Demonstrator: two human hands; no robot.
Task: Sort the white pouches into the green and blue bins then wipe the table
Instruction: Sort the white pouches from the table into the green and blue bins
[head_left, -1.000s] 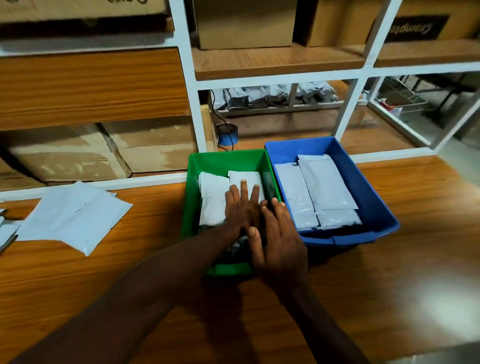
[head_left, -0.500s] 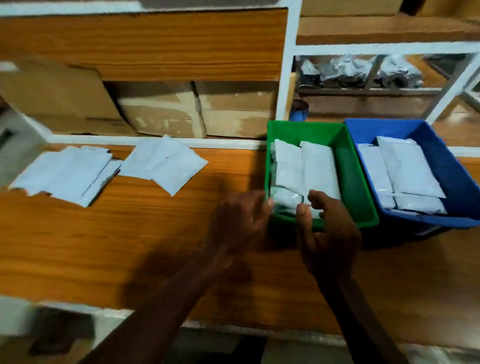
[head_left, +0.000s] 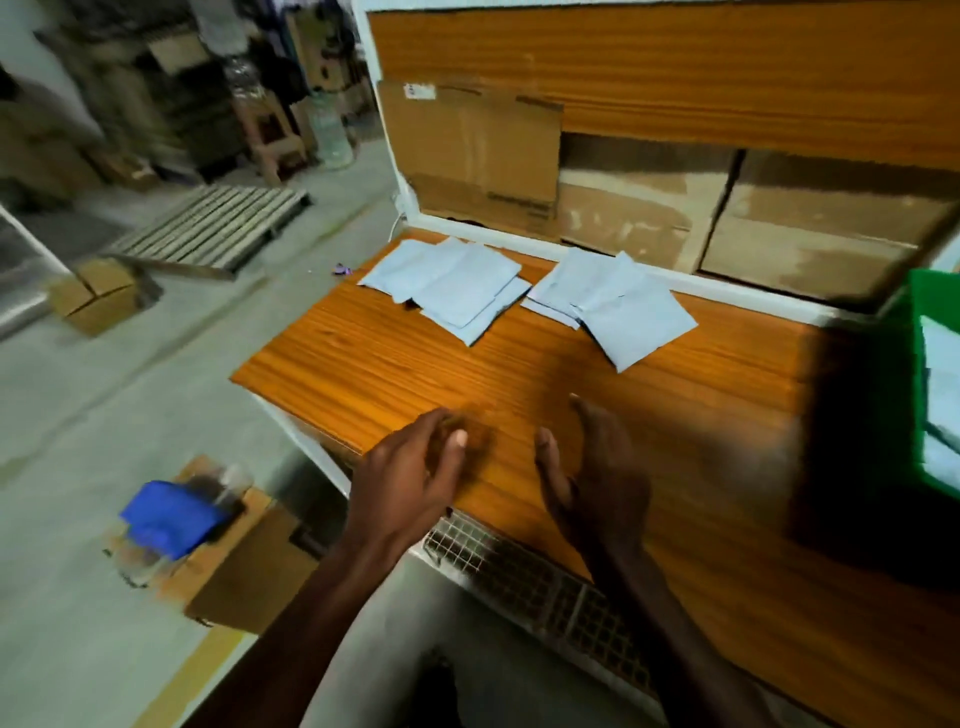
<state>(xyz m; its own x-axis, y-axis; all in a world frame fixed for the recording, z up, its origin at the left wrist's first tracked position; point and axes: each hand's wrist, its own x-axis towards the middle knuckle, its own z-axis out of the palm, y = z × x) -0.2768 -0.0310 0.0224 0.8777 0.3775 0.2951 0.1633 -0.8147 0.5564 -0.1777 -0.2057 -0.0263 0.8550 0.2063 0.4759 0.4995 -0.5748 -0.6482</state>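
Two loose heaps of white pouches lie on the wooden table (head_left: 701, 467): a left heap (head_left: 457, 286) and a right heap (head_left: 618, 306), both near the back edge. The green bin (head_left: 930, 306) shows only at the right border, with white pouches (head_left: 943, 364) inside it. The blue bin is out of frame. My left hand (head_left: 410, 478) hovers over the table's front left corner, fingers loosely curled, holding nothing. My right hand (head_left: 597, 467) is beside it over the table, fingers relaxed and empty. Both hands are well short of the heaps.
Cardboard boxes (head_left: 727, 218) fill the shelf behind the table. To the left, on the floor, stand a small cardboard box (head_left: 96, 296), a wooden pallet (head_left: 213, 228) and a box carrying a blue object (head_left: 171, 514). A wire mesh (head_left: 545, 582) runs under the table's front edge.
My view has swung left, away from the bins. Both hands have left the green bin's front and moved left over the bare table, empty.
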